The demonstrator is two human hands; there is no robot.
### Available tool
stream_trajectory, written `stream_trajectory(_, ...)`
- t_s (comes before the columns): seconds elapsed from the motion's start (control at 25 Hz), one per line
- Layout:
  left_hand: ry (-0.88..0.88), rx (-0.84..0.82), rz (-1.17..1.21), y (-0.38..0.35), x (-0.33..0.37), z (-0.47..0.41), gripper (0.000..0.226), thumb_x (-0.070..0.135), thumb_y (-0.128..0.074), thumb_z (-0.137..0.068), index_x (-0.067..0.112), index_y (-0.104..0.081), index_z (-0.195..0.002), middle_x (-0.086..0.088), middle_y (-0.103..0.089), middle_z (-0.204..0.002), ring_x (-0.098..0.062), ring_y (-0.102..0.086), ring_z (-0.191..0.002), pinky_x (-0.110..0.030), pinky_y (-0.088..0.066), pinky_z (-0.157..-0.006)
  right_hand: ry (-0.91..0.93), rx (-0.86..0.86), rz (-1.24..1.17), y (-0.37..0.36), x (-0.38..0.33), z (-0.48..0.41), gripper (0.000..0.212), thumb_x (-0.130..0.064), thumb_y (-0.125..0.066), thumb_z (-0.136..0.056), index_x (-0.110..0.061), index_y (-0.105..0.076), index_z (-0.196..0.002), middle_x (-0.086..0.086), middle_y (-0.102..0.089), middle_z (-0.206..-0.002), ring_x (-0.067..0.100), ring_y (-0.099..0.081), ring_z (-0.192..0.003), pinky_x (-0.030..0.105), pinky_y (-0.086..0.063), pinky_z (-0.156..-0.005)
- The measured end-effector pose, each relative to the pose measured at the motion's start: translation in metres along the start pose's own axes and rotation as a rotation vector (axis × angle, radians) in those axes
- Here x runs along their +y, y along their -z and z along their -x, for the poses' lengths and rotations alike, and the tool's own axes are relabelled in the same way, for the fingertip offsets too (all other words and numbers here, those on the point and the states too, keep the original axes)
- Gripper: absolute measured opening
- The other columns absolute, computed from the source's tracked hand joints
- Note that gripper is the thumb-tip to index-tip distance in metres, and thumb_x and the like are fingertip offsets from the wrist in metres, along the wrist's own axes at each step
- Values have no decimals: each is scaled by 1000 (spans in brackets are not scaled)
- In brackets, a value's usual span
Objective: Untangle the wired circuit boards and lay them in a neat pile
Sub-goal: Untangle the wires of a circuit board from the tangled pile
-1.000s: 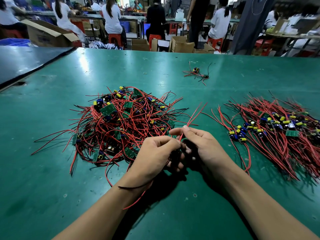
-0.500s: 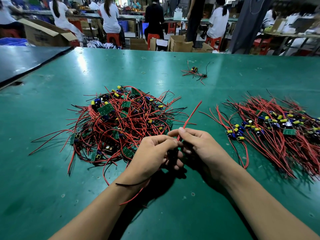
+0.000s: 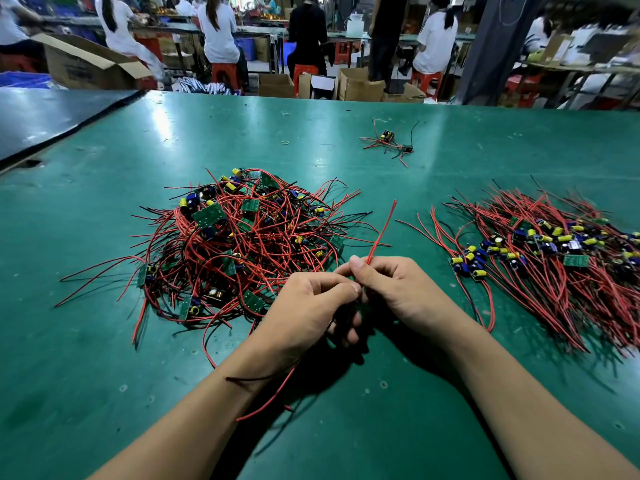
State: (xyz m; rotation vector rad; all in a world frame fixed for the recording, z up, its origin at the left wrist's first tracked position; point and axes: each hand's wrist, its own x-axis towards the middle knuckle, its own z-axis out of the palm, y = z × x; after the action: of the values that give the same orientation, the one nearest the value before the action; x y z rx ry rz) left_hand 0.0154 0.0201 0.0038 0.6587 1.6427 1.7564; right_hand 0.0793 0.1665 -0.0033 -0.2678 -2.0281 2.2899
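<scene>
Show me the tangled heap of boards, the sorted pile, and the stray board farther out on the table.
tangled heap (image 3: pixel 209 214): head view, on a green board at its upper left.
sorted pile (image 3: pixel 540 289): head view, on its red wires.
stray board (image 3: pixel 387 135): head view, on the board itself.

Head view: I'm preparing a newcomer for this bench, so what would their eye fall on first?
A big tangled heap of red-wired boards sits centre-left on the green table, with a combed-out neat pile at the right. In front, the left hand holds trailing wires while the right hand pinches a red wire that sticks upward.
</scene>
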Motion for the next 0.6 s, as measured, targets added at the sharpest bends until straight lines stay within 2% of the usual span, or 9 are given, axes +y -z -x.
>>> stream_trajectory(0.04,-5,2,-5,-1,0,0,23,6,-55,-94,0,-69,-76,-12,-63,-56,-21,-58,-39,-20,-46,-38,22,65,85,2,-1,-1,35,-40,-60,-98,-9,-75,-101,8,-64,-60,20,-60,-50,25,-48,-52)
stream_trajectory(0.12,-9,6,-2,-2,0,-1,23,6,-55,-93,1,-68,-75,-11,-62,-55,-20,-57,-38,-19,-44,-38,95,201,292,6,-1,-6,32,-39,-58,-100,-13,-77,-97,-12,-61,-53,-1,-56,-49,14,-40,-53)
stream_trajectory(0.16,-9,9,3,-2,0,-1,23,6,-56,-93,1,-68,-75,-11,-62,-54,-19,-57,-38,-19,-44,-38,142,262,376,7,-1,-9,31,-37,-57,-101,-14,-77,-95,-20,-59,-51,-5,-55,-49,9,-36,-55)
stream_trajectory(0.24,-10,17,-12,-2,1,-3,22,7,-56,-94,0,-68,-77,-11,-62,-55,-19,-57,-39,-19,-44,-38,229,382,487,8,-2,-15,29,-34,-57,-102,-17,-78,-90,-28,-56,-51,-10,-55,-55,7,-36,-59)
stream_trajectory(0.32,-9,14,-46,-2,1,-3,22,8,-56,-93,2,-68,-76,-11,-63,-56,-20,-58,-40,-18,-44,-39,315,541,557,11,-2,-19,29,-37,-59,-100,-21,-78,-84,-21,-67,-65,-4,-59,-65,14,-41,-66)
stream_trajectory(0.4,4,-4,-55,-2,1,-2,22,8,-57,-93,4,-69,-75,-10,-63,-56,-21,-57,-41,-18,-44,-40,358,675,586,20,1,-21,31,-41,-61,-98,-23,-76,-78,-5,-70,-69,16,-59,-67,28,-44,-69)
stream_trajectory(0.48,10,-11,-52,-1,2,0,21,9,-57,-93,3,-69,-77,-10,-63,-57,-21,-58,-41,-19,-45,-41,347,710,510,25,4,-20,36,-46,-62,-96,-22,-74,-72,-4,-53,-53,23,-43,-55,36,-35,-57)
stream_trajectory(0.56,9,0,-44,-1,2,0,21,10,-57,-94,-1,-68,-80,-11,-63,-58,-21,-58,-43,-20,-46,-42,296,647,218,21,3,-20,39,-52,-65,-90,-18,-73,-72,-3,-31,-50,17,-27,-47,29,-22,-46)
stream_trajectory(0.6,9,11,-37,-2,1,0,22,11,-57,-95,-3,-67,-82,-11,-63,-58,-21,-58,-43,-20,-46,-42,245,572,63,18,2,-19,40,-55,-67,-86,-17,-73,-73,-3,-28,-51,14,-24,-44,24,-20,-43)
